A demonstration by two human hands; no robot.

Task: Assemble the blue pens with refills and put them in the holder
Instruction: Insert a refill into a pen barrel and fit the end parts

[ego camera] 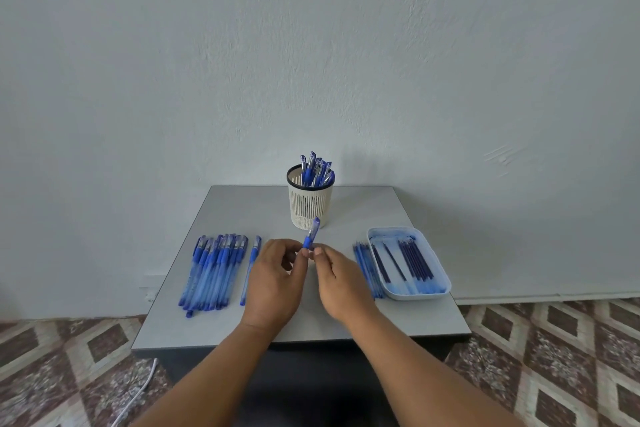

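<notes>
The holder stands at the middle of the table's far edge and already carries a cluster of capped blue pens standing upright, so a good share of the work looks done; much is left, though, for a row of pens lies side by side near the left edge, with one single pen just beside it toward the centre; by the right edge a white tray holds dark refills, and more blue pieces lie on the table against the tray's left wall, though whether those are refills or barrels cannot be told. Over the middle of the table both hands meet on one pen, which tilts up toward the holder; the left hand has its fingers curled round the lower part, and the right hand pinches it at the fingertips just beside; this pen seems to be in mid-assembly or nearly ready to drop in, but whether its refill is seated is hidden.
</notes>
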